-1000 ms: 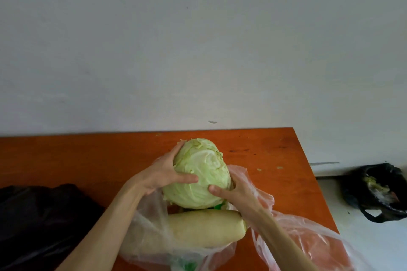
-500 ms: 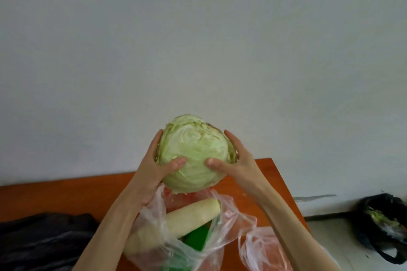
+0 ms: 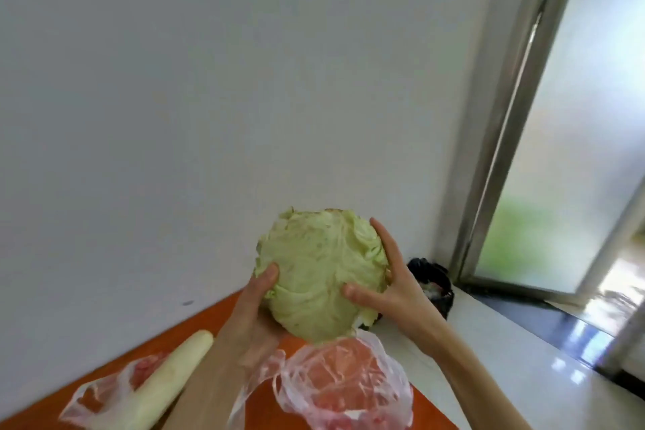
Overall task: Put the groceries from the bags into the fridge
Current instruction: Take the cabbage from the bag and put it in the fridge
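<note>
A pale green cabbage point(image 3: 319, 270) is held up in the air above the right end of the orange table point(image 3: 258, 405). My left hand point(image 3: 253, 311) cups its lower left side with the thumb on the front. My right hand point(image 3: 387, 284) grips its right side, fingers up along the leaves. Below, a long white radish point(image 3: 167, 379) lies half in a clear plastic bag point(image 3: 101, 398). A second crumpled clear bag point(image 3: 345, 384) sits on the table under the cabbage. No fridge is in view.
A white wall point(image 3: 209, 98) stands right behind the table. A black plastic bag point(image 3: 432, 281) sits on the floor by the wall, right of the table. A metal-framed frosted glass door point(image 3: 544, 150) stands at the far right above a glossy white floor point(image 3: 523, 360).
Both hands lifted the cabbage out of the bag and carried it up and to the right. My view has swung right, bringing the door into sight.
</note>
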A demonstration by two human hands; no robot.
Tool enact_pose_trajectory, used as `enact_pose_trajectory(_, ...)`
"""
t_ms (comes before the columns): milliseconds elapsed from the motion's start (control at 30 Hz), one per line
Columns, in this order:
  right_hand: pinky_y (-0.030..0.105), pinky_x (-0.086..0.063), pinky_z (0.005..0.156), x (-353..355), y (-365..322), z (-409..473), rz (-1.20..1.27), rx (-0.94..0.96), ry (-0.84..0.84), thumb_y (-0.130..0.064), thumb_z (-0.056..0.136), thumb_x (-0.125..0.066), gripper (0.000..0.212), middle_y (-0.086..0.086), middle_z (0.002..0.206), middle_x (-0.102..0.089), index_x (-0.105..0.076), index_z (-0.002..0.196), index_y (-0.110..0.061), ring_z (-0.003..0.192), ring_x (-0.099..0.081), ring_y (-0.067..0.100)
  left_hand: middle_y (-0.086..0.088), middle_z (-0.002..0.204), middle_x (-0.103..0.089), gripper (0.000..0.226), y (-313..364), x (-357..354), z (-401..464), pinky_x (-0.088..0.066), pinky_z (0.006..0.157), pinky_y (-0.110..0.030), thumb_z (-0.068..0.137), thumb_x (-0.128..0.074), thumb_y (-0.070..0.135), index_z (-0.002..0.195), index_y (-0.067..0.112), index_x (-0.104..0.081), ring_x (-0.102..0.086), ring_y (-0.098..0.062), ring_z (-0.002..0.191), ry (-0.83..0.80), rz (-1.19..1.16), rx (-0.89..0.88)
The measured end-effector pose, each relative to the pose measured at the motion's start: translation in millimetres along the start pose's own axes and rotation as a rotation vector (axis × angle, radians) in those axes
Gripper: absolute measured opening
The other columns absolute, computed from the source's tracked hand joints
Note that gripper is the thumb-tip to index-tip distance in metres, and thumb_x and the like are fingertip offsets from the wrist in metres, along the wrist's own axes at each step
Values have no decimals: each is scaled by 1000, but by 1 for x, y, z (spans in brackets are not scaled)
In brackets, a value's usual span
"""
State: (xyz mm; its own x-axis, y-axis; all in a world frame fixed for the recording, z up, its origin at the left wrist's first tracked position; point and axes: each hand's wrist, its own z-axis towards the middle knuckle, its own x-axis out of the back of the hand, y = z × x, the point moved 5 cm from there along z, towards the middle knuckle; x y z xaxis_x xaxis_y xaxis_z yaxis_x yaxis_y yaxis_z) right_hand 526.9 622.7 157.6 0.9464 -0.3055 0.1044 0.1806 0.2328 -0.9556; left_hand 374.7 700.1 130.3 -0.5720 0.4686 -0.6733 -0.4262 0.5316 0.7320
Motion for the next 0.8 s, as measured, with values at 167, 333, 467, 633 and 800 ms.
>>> enact_pose_trajectory(167,23,-55,75,62,19,-117,113,-96,323,-35,50,-84,98,-15,127,-51,-33,132,-50,101,-61,-3,-13,119,-65,103,-81,-56,-15,-50,76,-61,31,-93,41,124,19,-55,-63,-35,105,-133,153,192)
enact_pose_trajectory(333,42,-53,90,132,10,-233,141,-117,627,-45,46,-86,101,-15,128,-53,-34,132,-53,113,-57,9,-12,131,-57,84,-157,-144,-46,-42,88,-68,57,-84,45,131,24,-49,-55,-37,117,-421,279,313)
enact_pose_trajectory(467,49,-53,88,182,-15,-324,152,-83,790,-45,42,-90,108,-6,127,-56,-36,135,-41,112,-60,17,-3,125,-62,81,-217,-217,-77,-50,77,-63,52,-83,50,125,32,-53,-60,-30,112,-546,413,344)
enact_pose_trajectory(633,47,-53,87,261,-60,-459,131,-11,953,-44,41,-92,97,-7,122,-60,-45,126,-46,112,-61,18,-2,125,-61,84,-317,-327,-131,-48,79,-67,50,-83,52,125,36,-51,-59,-30,113,-704,461,413)
enact_pose_trajectory(800,51,-48,94,342,-107,-580,95,49,1058,-37,49,-91,105,-1,133,-54,-35,138,-36,120,-55,21,-2,127,-60,82,-414,-442,-185,-49,78,-65,55,-78,50,129,33,-47,-59,-29,113,-827,450,448)
